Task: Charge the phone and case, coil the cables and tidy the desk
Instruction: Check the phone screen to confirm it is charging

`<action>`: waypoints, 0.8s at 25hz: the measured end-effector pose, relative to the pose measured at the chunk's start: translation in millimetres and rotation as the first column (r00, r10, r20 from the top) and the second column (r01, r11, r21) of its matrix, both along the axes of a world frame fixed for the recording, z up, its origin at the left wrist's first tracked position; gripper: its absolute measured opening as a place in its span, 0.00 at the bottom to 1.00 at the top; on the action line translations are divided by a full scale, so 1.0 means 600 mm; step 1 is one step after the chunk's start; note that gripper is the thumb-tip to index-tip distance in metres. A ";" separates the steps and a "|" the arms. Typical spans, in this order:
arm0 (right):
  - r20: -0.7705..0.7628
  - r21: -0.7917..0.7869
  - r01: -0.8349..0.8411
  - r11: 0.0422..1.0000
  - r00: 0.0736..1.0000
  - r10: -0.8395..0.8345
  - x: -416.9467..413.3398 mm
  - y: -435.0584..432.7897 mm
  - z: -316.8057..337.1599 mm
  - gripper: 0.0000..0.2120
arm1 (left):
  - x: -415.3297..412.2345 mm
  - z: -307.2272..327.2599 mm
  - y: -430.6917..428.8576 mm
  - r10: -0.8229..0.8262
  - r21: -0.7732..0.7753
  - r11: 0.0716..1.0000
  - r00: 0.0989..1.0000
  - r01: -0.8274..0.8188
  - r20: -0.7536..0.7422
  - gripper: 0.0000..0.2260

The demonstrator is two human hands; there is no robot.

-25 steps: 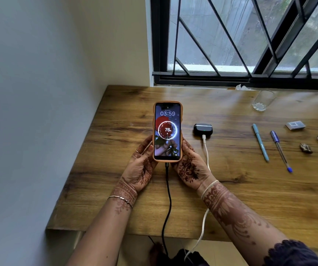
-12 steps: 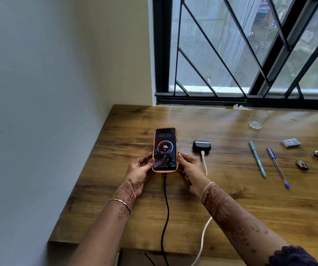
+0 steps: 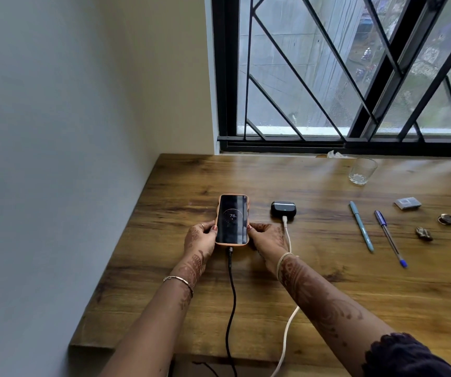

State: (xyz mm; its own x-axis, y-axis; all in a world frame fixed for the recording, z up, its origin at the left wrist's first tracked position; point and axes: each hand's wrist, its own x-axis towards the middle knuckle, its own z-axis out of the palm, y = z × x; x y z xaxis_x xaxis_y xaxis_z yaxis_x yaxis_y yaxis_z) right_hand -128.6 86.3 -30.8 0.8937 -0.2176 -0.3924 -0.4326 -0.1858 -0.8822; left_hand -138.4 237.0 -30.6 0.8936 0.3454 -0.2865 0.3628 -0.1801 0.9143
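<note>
The phone (image 3: 232,219) in its orange cover lies flat on the wooden desk (image 3: 314,289), its dim screen showing 76. My left hand (image 3: 200,239) grips its left edge and my right hand (image 3: 266,238) its right edge. A black cable (image 3: 231,303) is plugged into the phone's near end and runs off the desk's front edge. To the right sits the black earbud case (image 3: 283,208), with a white cable (image 3: 287,330) plugged into it that passes under my right wrist and off the front edge.
Right of the case lie a teal pen (image 3: 361,226) and a blue pen (image 3: 390,238). An empty glass (image 3: 362,171) stands near the window. A small grey packet (image 3: 407,203) and two small metal objects (image 3: 446,219) lie far right. The wall borders the desk's left.
Both hands have lowered the phone from upright facing me to flat on the desk. Its screen has dimmed. The view has tilted up toward the window.
</note>
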 end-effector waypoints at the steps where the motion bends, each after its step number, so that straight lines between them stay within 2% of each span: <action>1: -0.004 -0.027 -0.004 1.000 1.000 0.004 0.002 0.002 -0.001 0.10 | 0.000 0.003 -0.001 0.011 0.022 1.000 1.000 -0.010 -0.009 0.11; 7: 0.036 -0.191 -0.018 0.981 0.999 0.025 0.004 0.001 0.002 0.10 | 0.003 0.014 0.002 -0.032 0.131 0.990 0.996 0.043 -0.085 0.11; 14: 0.048 -0.427 -0.127 0.895 0.986 0.163 0.001 -0.010 0.020 0.12 | 0.002 0.018 0.007 -0.091 0.179 0.977 0.989 0.111 -0.118 0.12; 20: 0.041 -0.475 -0.150 0.867 0.981 0.192 0.004 -0.011 0.019 0.11 | 0.010 0.026 0.012 -0.158 0.264 0.943 0.972 0.200 -0.172 0.14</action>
